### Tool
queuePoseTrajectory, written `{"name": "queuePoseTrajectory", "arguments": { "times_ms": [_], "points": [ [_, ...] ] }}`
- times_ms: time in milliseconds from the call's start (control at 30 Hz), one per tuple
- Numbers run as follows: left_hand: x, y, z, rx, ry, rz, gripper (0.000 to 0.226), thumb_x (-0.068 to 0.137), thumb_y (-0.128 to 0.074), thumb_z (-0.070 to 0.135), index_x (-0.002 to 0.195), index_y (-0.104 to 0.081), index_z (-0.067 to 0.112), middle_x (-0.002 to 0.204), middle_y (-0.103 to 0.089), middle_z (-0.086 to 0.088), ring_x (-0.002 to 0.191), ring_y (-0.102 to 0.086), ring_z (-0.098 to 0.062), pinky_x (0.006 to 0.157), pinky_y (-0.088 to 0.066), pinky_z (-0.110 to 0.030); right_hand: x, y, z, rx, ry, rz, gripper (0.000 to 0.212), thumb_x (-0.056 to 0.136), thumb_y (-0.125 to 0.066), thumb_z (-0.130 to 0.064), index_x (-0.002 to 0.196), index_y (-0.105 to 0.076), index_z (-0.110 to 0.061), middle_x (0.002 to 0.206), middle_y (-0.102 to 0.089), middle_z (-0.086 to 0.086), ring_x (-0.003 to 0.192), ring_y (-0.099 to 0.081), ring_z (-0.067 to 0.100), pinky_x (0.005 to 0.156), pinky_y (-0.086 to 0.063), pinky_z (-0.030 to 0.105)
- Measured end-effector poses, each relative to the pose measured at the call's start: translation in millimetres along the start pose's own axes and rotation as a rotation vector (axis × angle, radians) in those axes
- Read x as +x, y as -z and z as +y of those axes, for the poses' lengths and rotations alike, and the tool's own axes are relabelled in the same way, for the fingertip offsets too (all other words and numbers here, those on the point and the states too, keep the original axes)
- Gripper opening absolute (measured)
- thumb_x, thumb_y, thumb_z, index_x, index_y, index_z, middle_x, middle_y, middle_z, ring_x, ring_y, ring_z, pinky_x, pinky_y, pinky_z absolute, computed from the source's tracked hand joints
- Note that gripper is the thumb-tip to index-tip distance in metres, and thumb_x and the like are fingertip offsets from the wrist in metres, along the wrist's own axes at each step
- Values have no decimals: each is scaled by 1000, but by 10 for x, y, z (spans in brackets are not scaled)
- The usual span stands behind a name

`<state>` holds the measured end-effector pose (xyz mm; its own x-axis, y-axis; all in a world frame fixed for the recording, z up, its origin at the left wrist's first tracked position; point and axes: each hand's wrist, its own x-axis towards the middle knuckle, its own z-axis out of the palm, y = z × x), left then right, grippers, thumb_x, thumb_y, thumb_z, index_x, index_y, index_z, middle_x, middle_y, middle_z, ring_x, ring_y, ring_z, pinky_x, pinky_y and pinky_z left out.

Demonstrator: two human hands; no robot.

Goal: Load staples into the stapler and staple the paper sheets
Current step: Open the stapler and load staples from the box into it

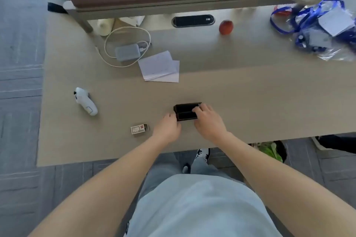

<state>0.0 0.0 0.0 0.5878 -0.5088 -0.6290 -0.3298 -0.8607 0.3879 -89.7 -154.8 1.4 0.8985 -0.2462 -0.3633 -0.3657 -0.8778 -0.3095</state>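
A black stapler (185, 112) lies on the beige table (250, 98) near its front edge, its top swung open so two dark halves show side by side. My left hand (168, 128) holds its left end, fingers curled against the near half. My right hand (209, 121) grips the right end, fingertips on the upper half. A small staple box (139, 130) sits left of my left hand, its right end open. A loose stack of white paper sheets (159, 67) lies farther back, apart from both hands.
A white handheld controller (85, 101) lies at the left. Behind the papers are a grey power adapter (127, 52) with a looped white cable, a red apple (226, 27) and a cable grommet (193, 21). Blue-strapped plastic bags (316, 29) crowd the back right.
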Motion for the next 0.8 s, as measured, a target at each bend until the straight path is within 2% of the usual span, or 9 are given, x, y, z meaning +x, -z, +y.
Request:
{"name": "queuePoseTrajectory", "arguments": {
  "times_ms": [100,233,367,500,567,667,800],
  "points": [
    [68,-45,-46,-104,1,-18,37,97,-49,25,130,-52,8,123,-58,-16,114,-57,-36,93,-51,-49,57,-47,-31,38,-10,30,39,91,-62,-9,130,-61,-7,128,-58,13,113,-57,34,73,-54,42],
    [77,-121,-95,-162,15,0,34,96,-49,21,128,-54,9,121,-58,-15,111,-57,-35,91,-51,-48,90,-101,-41,53,-11,22,38,91,-66,-15,129,-62,-10,127,-55,13,107,-60,34,68,-57,43],
    [20,-208,-171,-181,-3,25,19,98,-48,15,112,-57,6,111,-57,-15,102,-57,-34,85,-50,-47,68,-180,-62,79,13,32,34,91,-69,-17,123,-62,-8,125,-55,13,98,-62,37,62,-52,40],
    [-27,-278,-239,-227,-34,99,9,96,-48,11,99,-55,9,104,-54,-10,95,-56,-31,78,-49,-44,9,-311,-105,102,43,76,28,91,-70,-21,115,-60,-9,114,-62,7,96,-62,31,62,-52,39],
    [-27,-340,-305,-238,-60,143,11,96,-49,11,103,-57,9,106,-53,-9,94,-55,-30,78,-49,-45,-41,-427,-97,121,43,111,28,90,-70,-23,114,-60,-11,110,-63,4,96,-61,29,62,-53,40],
    [-25,-451,-420,-212,-123,225,25,96,-52,13,120,-60,9,112,-56,-8,101,-55,-27,81,-48,-43,-116,-616,-64,134,55,212,31,89,-72,-25,116,-62,-13,110,-65,2,100,-60,28,59,-52,37],
    [20,-623,-557,-238,-226,366,26,96,-57,16,122,-61,12,111,-56,-5,101,-54,-23,82,-49,-43,-159,-911,-3,172,83,424,30,88,-74,-21,116,-66,-13,110,-68,0,98,-58,25,56,-52,36]
  ]
}}
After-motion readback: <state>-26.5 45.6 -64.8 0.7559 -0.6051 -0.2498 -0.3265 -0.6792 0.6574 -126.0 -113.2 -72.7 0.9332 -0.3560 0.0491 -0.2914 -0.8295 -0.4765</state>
